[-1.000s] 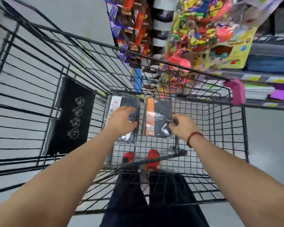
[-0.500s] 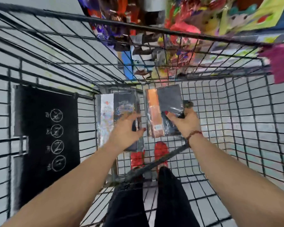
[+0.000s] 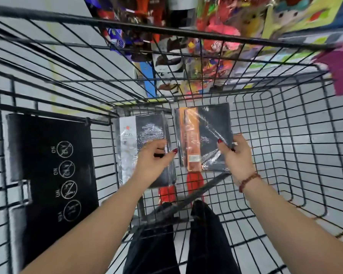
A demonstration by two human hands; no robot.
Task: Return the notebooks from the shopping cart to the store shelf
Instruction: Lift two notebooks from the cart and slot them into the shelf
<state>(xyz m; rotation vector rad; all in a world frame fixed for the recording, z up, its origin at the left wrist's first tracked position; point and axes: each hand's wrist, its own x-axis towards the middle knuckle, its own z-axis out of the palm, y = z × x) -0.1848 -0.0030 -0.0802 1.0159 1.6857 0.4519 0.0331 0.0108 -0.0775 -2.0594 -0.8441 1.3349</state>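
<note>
Left hand grips silver-striped notebook, right hand orange-striped notebook; panel reads "NO".

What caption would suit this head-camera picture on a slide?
Inside a wire shopping cart, the left hand holds a grey-banded notebook and the right hand pinches an orange-banded notebook.
</note>
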